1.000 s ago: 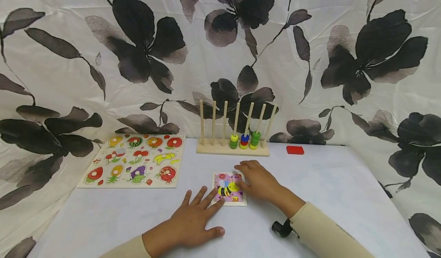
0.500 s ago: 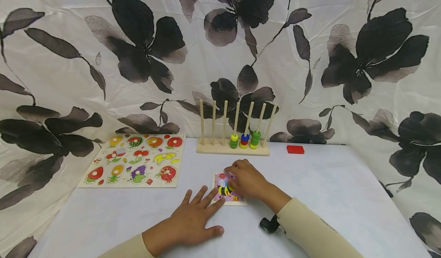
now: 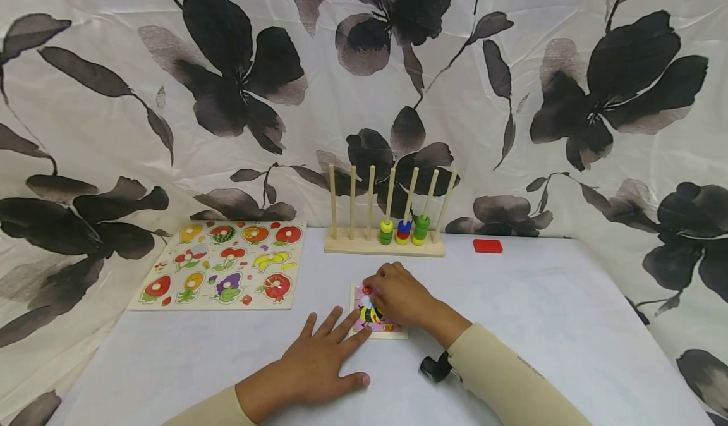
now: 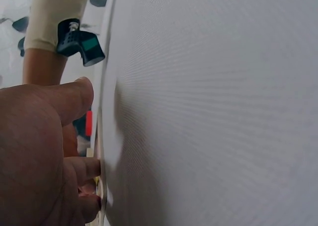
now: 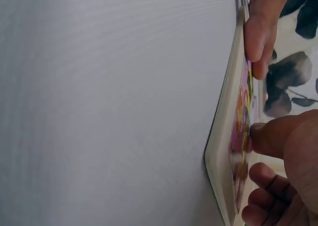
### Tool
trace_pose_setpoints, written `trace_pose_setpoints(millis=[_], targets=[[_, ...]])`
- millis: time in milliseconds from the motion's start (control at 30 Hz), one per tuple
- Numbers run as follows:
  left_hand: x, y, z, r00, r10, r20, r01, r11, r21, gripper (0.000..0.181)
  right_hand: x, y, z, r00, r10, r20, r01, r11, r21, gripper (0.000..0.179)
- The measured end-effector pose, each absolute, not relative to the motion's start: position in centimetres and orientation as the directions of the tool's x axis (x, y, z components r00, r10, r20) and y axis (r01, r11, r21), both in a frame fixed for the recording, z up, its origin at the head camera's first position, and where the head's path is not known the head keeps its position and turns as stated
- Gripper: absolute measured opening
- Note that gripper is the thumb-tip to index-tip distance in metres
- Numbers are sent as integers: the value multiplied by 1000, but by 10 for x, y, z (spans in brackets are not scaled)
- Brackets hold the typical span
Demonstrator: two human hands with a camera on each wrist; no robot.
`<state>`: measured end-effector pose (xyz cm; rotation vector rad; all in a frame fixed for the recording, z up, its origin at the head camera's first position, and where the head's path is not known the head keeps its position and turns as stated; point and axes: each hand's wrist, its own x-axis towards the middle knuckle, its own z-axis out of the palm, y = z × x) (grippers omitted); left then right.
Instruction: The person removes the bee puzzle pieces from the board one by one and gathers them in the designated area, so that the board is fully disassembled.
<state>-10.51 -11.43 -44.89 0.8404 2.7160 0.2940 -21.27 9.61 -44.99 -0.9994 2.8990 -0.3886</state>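
Observation:
A small square bee jigsaw puzzle point(image 3: 370, 315) in a pale wooden frame lies at the middle of the table. My left hand point(image 3: 321, 359) is spread flat, two fingertips over the puzzle's left edge; in the left wrist view its fingers point(image 4: 88, 167) reach the frame. My right hand point(image 3: 398, 293) is bent over the puzzle's upper right, fingertips close to the printed red circle. In the right wrist view, the right thumb point(image 5: 266, 136) touches the printed face point(image 5: 239, 136), with the other fingers curled beside it. Whether they pinch a piece I cannot tell.
A fruit peg puzzle board point(image 3: 218, 265) lies at the back left. Behind the bee puzzle stands a wooden peg rack point(image 3: 347, 244) with coloured rings on 3 pegs. A red block point(image 3: 487, 246) lies at the back right. Flowered cloth point(image 3: 483, 97) hangs behind the table.
My right hand has moved left across the bee puzzle, from its right edge to its top, and its fingers have drawn closer together. The left hand has stayed in place.

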Motion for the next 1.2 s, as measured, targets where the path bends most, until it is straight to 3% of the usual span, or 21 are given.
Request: trace_pose_setpoints(millis=[1200], targets=[[-107, -114, -451, -798, 566, -207, 503, 815, 288, 81, -213, 84, -442, -841, -536, -72, -498, 820, -282, 27]])
